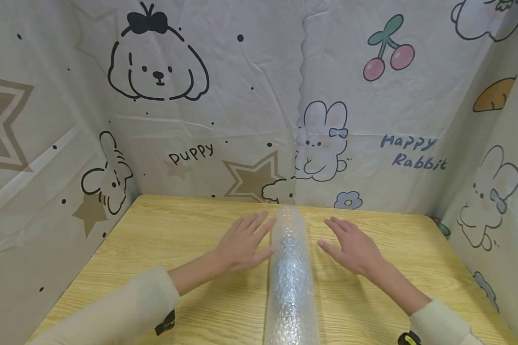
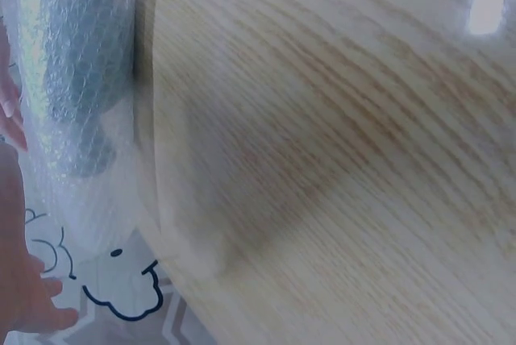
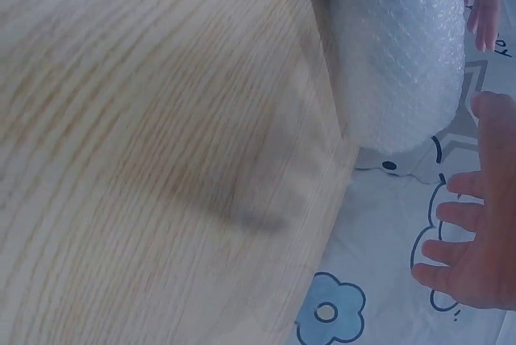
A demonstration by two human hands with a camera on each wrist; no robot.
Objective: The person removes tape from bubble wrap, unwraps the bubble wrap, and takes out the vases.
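A long roll of bubble wrap (image 1: 291, 282) lies lengthwise on the wooden table between both hands. Through its clear layers a dark, greenish-grey shape (image 2: 89, 55) shows in the left wrist view; its kind cannot be made out. My left hand (image 1: 245, 243) hovers at the roll's left side with fingers spread, fingertips close to the wrap; whether they touch it is unclear. To the right of the roll, my right hand (image 1: 355, 247) is held apart from it with straight fingers, holding nothing. The right wrist view shows the roll's far end (image 3: 403, 111) near the table edge.
The pale yellow wood-grain table (image 1: 177, 230) meets a printed cloth backdrop (image 1: 250, 96) behind it. More printed cloth hangs along the left and right sides. Dark straps (image 1: 166, 323) sit at both wrists.
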